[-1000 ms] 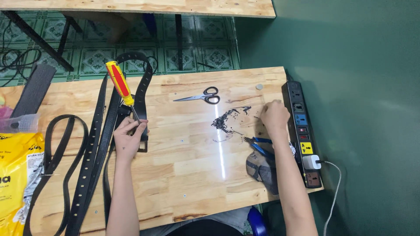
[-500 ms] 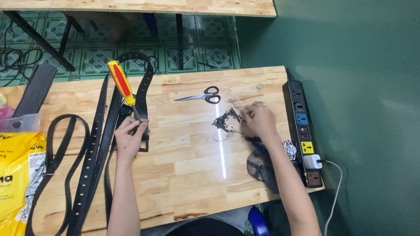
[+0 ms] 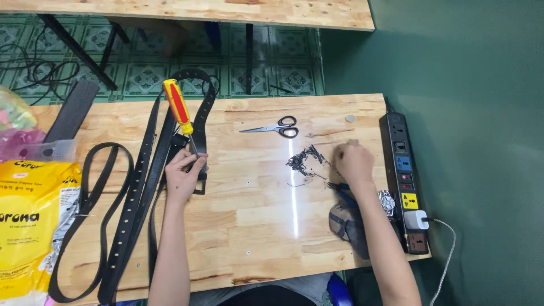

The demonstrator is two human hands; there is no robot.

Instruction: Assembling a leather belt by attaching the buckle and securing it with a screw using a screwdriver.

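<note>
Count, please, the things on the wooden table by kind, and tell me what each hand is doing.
Screwdriver, shaft in left hand: 1
Scissors: 1
Black belts, at least: 3
Pile of small dark screws, beside right hand: 1
Power strip: 1
Yellow bag: 1
Wristwatch: 1
Total: 9

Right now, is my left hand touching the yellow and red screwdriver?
Touching. In the head view the left hand grips the metal shaft of the screwdriver, fingers wrapped around it over the black belt.

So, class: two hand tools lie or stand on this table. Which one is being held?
The screwdriver with the red-and-yellow handle, gripped by the left hand at its shaft. The scissors lie flat, untouched by either hand.
</note>
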